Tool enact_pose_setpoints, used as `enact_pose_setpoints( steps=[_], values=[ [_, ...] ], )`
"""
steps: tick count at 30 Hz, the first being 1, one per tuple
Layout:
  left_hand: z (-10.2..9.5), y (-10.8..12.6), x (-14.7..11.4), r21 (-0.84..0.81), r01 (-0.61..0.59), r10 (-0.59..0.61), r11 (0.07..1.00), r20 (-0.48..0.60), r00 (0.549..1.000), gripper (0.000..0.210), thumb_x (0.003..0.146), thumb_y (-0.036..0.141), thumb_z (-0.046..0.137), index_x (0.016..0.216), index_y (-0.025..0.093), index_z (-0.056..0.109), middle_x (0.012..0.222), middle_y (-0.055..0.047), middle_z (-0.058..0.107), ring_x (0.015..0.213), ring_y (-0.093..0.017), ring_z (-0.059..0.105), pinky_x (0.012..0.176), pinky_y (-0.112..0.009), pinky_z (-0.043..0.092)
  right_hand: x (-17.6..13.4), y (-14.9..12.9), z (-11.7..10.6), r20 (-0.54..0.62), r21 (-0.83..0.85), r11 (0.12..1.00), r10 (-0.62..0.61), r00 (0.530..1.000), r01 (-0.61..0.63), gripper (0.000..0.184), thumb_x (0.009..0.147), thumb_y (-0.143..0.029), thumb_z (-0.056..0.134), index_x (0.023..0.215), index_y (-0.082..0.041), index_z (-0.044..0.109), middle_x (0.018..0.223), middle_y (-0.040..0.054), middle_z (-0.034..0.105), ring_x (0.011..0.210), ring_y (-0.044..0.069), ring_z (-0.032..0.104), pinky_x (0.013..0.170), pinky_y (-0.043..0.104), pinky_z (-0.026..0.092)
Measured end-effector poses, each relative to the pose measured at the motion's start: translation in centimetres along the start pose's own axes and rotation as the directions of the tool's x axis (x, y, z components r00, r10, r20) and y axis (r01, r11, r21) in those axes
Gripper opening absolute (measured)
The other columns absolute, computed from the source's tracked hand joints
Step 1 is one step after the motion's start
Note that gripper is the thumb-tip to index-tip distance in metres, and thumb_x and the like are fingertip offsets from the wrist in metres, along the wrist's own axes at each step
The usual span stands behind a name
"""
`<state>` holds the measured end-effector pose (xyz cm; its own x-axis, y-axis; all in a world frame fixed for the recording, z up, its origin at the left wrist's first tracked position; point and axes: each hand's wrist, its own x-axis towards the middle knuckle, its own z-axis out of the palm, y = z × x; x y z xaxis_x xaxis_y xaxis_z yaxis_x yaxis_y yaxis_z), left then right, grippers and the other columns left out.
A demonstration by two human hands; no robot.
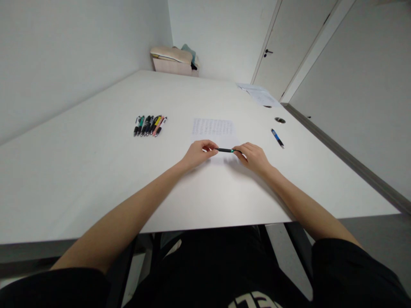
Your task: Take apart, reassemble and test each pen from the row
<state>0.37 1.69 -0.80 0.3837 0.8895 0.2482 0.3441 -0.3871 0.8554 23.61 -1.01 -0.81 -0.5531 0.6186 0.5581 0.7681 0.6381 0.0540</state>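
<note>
A dark pen (225,150) with a green band is held level between both hands, above a white sheet of paper (214,127) with rows of writing. My left hand (201,153) pinches its left end between thumb and fingers. At the other end, my right hand (252,155) grips it near the green band, and the fingers hide that tip. To the right lies a blue and black pen (277,138), apart from the hands. Several pens (150,125) in mixed colours lie side by side in a row on the left.
The white table (96,171) meets the wall on the left. Loose papers (258,95) lie at its far right, close to a round metal-rimmed fitting (280,120). Behind the far edge stands a box-like piece (171,60) with folded cloth on top. A door (289,42) is beyond.
</note>
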Motion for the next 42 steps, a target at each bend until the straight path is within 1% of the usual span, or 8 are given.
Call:
enact_pose_setpoints(
  steps=[2,5,10,16,23,29,36,42],
  values=[
    [-0.02,0.07,-0.02,0.013,0.016,-0.016,1.000,-0.012,1.000,0.029,0.069,0.038,0.064,0.086,0.015,0.067,0.081,-0.005,0.066,0.068,-0.013,0.056,0.063,-0.025,0.044,-0.01,-0.02,-0.05,-0.012,0.008,1.000,-0.006,1.000,0.006,0.025,0.091,-0.030,0.041,0.094,-0.017,0.061,0.082,0.0062,0.068,0.073,0.017,0.058,0.066,0.029,0.042],
    [0.02,0.13,-0.11,0.034,0.092,-0.092,0.995,-0.029,0.995,0.034,0.072,0.046,0.061,0.084,0.015,0.067,0.077,-0.005,0.066,0.064,-0.013,0.055,0.058,-0.024,0.042,-0.02,-0.10,-0.17,-0.027,0.033,0.999,-0.012,1.000,0.013,0.022,0.090,-0.030,0.042,0.095,-0.019,0.061,0.086,0.0060,0.068,0.076,0.017,0.058,0.068,0.029,0.043],
    [0.15,0.17,-0.18,0.003,0.182,-0.182,0.983,0.030,0.983,0.044,0.077,0.054,0.050,0.073,0.014,0.067,0.072,-0.006,0.066,0.056,-0.011,0.053,0.050,-0.023,0.038,-0.07,-0.10,-0.18,-0.045,0.056,0.998,-0.031,0.998,0.034,0.020,0.089,-0.030,0.045,0.096,-0.020,0.061,0.088,0.0061,0.067,0.079,0.017,0.058,0.070,0.029,0.044],
    [0.22,-0.01,-0.07,-0.021,0.135,-0.135,0.991,0.036,0.990,0.038,0.077,0.049,0.052,0.069,0.015,0.065,0.071,-0.005,0.066,0.057,-0.011,0.054,0.053,-0.023,0.040,-0.10,-0.02,-0.10,-0.022,0.058,0.998,-0.019,1.000,0.020,0.021,0.089,-0.031,0.045,0.097,-0.020,0.061,0.089,0.0069,0.066,0.081,0.018,0.058,0.071,0.030,0.044],
    [0.04,-0.08,-0.04,0.043,0.059,-0.058,0.997,-0.014,0.998,0.027,0.073,0.039,0.059,0.081,0.015,0.066,0.074,-0.004,0.065,0.065,-0.013,0.056,0.060,-0.025,0.042,-0.03,0.00,-0.02,-0.007,0.044,0.999,-0.011,1.000,0.011,0.023,0.090,-0.032,0.043,0.096,-0.019,0.061,0.087,0.0066,0.068,0.078,0.018,0.059,0.070,0.030,0.044],
    [-0.04,0.10,-0.07,0.029,0.010,-0.011,1.000,0.002,1.000,0.026,0.071,0.035,0.061,0.087,0.016,0.066,0.079,-0.004,0.065,0.067,-0.013,0.055,0.063,-0.025,0.044,0.01,0.04,0.31,0.025,0.029,0.999,0.015,1.000,-0.016,0.027,0.092,-0.032,0.039,0.095,-0.018,0.062,0.082,0.0073,0.068,0.074,0.017,0.059,0.068,0.030,0.044],
    [0.07,0.17,-0.13,0.031,0.071,-0.070,0.997,-0.026,0.997,0.031,0.071,0.040,0.062,0.088,0.015,0.066,0.077,-0.005,0.065,0.063,-0.012,0.054,0.058,-0.024,0.042,0.05,-0.04,0.13,0.010,0.012,1.000,0.016,1.000,-0.016,0.027,0.092,-0.032,0.038,0.093,-0.018,0.062,0.080,0.0064,0.069,0.072,0.017,0.059,0.066,0.029,0.043],
    [0.19,0.25,-0.16,-0.021,0.151,-0.151,0.988,0.011,0.988,0.038,0.077,0.049,0.052,0.073,0.014,0.066,0.072,-0.006,0.066,0.058,-0.012,0.054,0.054,-0.024,0.040,0.10,-0.17,-0.12,-0.007,0.012,1.000,-0.003,1.000,0.003,0.026,0.092,-0.032,0.039,0.095,-0.018,0.062,0.083,0.0059,0.069,0.074,0.017,0.059,0.068,0.029,0.043]
  ],
)
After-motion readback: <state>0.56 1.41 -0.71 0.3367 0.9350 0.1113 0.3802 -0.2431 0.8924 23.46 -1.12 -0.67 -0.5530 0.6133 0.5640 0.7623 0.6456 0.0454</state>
